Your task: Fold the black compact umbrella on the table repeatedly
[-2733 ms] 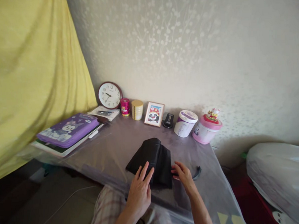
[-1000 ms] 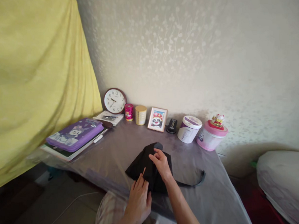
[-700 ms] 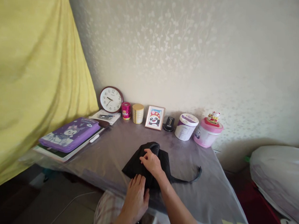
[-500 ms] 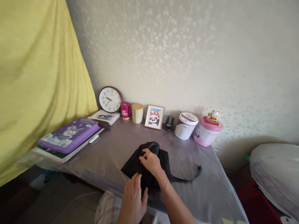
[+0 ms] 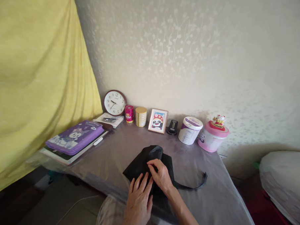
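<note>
A black cloth item (image 5: 139, 162), partly folded, lies on the table near its front edge; I cannot tell its exact kind. From its right side a narrow black strap (image 5: 190, 187) trails and curls up at the tip. My left hand (image 5: 140, 199) rests flat on the near part of the cloth, fingers stretched and slightly apart. Just right of it, my right hand (image 5: 161, 175) pinches the cloth between thumb and forefinger, its other fingers curled. Both hands hide the near middle of the cloth.
Along the wall stand a clock (image 5: 115, 102), a pink tin (image 5: 129, 114), a yellow canister (image 5: 141, 117), a framed panda picture (image 5: 158, 121), a small black device (image 5: 172, 127), a white tub (image 5: 190, 130) and a pink tub (image 5: 212, 136). A purple case (image 5: 75, 137) lies left.
My left hand has flattened, its fingers spreading over the cloth. My right hand has come down nearer to it and now pinches. The whole view has shifted slightly.
</note>
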`<state>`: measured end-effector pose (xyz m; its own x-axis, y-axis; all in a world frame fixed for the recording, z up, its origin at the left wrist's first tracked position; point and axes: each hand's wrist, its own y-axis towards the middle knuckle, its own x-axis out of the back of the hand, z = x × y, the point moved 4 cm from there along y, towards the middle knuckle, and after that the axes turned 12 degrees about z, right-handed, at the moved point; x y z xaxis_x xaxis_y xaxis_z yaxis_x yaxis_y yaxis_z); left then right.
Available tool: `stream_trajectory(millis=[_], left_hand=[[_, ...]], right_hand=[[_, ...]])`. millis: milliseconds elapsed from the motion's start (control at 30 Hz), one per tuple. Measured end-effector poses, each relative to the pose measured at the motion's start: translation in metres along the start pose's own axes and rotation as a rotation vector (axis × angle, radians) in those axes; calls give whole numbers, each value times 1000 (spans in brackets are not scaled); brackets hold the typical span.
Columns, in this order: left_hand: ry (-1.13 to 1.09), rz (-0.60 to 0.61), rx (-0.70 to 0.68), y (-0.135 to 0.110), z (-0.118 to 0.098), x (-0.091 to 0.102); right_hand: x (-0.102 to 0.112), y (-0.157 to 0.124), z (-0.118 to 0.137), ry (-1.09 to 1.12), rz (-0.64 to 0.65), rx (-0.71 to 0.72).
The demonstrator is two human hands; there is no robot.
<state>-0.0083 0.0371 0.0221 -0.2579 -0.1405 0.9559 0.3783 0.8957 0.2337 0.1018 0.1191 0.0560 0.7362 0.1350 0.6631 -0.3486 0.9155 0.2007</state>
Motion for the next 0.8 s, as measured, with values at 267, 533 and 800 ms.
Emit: stream_trajectory(millis=[267,533,800], left_hand=[[4,13,1,1,2,-8],[-22,21,16,0,2,-16],[-45,15,-16,-3,-13,-18]], right_hand=[[9,20,-38,-302,-109,148],[33,54,-62,-353,-228,-123],[-10,5,-38,-355,-196,-326]])
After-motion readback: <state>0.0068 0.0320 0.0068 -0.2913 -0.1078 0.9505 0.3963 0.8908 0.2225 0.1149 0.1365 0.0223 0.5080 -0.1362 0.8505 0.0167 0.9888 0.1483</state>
